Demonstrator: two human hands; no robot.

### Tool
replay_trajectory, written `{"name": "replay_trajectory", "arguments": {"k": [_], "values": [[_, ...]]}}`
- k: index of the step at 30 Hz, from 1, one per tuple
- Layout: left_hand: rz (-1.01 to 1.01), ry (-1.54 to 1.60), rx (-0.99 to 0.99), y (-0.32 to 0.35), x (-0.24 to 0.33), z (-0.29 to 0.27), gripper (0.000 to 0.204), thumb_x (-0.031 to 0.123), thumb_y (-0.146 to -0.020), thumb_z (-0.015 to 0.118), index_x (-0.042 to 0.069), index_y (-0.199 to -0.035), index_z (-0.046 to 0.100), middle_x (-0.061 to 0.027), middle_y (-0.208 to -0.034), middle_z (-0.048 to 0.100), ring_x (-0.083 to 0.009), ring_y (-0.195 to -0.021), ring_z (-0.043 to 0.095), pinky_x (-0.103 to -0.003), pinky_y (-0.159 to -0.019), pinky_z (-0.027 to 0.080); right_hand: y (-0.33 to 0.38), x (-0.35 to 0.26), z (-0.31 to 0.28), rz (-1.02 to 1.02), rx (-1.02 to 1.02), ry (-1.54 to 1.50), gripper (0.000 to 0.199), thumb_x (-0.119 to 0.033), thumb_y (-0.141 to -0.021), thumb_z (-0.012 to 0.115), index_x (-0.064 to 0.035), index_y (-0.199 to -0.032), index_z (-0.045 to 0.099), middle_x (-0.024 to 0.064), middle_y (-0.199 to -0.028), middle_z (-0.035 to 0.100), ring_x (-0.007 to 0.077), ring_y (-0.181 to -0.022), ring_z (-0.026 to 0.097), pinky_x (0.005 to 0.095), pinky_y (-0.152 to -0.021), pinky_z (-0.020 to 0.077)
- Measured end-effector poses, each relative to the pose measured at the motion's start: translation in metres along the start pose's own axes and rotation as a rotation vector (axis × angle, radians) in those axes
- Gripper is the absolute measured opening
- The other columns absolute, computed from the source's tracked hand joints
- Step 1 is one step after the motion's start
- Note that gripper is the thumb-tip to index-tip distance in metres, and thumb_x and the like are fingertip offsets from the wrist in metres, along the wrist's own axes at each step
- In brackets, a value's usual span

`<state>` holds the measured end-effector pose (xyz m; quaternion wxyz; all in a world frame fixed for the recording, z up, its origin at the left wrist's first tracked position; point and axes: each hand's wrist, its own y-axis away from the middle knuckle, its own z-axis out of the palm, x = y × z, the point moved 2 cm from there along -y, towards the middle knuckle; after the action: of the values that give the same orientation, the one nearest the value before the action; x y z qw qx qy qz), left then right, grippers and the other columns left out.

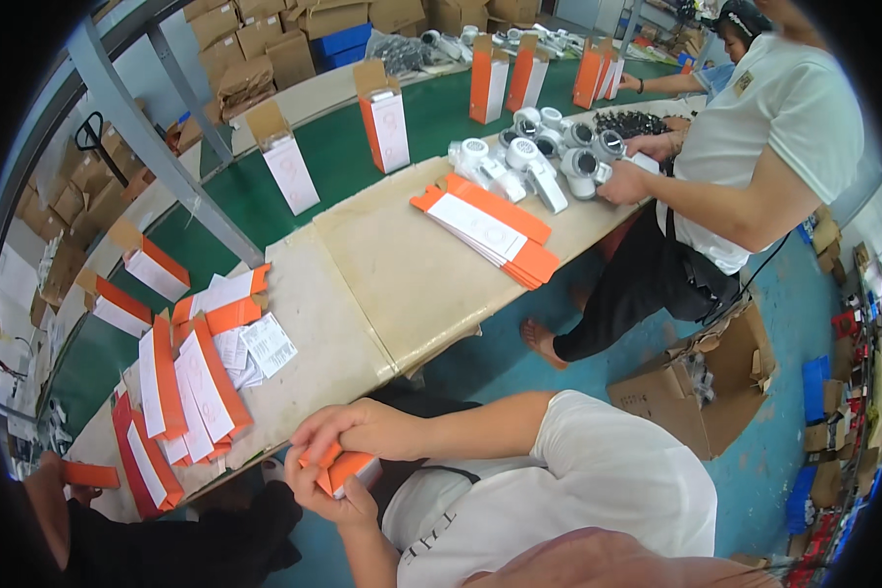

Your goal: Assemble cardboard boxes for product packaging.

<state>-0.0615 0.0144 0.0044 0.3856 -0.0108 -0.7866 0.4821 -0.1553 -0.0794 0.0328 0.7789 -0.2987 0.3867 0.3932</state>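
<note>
My right hand (358, 426) reaches in from the right and rests on top of a small orange and white carton (341, 468). My left hand (338, 505) cups the same carton from below. The carton sits between both hands, partly folded, just off the near edge of the beige worktable (363, 294). On the table to the left lies a spread pile of flat orange and white cartons (191, 392), with white paper leaflets (260, 348) beside it.
A second stack of flat cartons (490, 230) lies further along the table. Past it, a co-worker in a white shirt (764, 127) handles white round devices (549, 147). Open upright cartons (382, 118) stand on a green conveyor belt (333, 157). A cardboard box (706, 392) sits on the floor. Another person's hand holds an orange carton (88, 475) at lower left.
</note>
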Motion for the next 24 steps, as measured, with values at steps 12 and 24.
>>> {"name": "replay_trajectory", "arguments": {"k": [12,24], "values": [[0.041,-0.023,-0.251,-0.007,0.004,-0.001,0.032,0.034,-0.084,0.058,0.006,-0.099,0.052,-0.0210,-0.113,0.046,-0.0338,-0.104,0.047,-0.042,-0.087,0.040,0.003,-0.014,-0.027,0.185,-0.253,0.501,0.058,-0.010,-0.077,0.058,-0.0051,-0.132,0.039,0.0128,-0.119,0.052,0.0223,-0.109,0.050,0.0288,-0.090,0.0404],[0.052,-0.146,-0.265,-0.021,-0.004,-0.001,0.071,0.033,-0.047,0.087,0.009,-0.103,0.050,-0.0146,-0.107,0.048,-0.0319,-0.099,0.051,-0.040,-0.082,0.043,-0.008,-0.004,-0.023,0.200,-0.154,0.316,0.050,-0.012,-0.086,0.054,-0.0009,-0.132,0.038,0.0113,-0.132,0.043,0.0185,-0.121,0.040,0.0319,-0.100,0.0323]]}}
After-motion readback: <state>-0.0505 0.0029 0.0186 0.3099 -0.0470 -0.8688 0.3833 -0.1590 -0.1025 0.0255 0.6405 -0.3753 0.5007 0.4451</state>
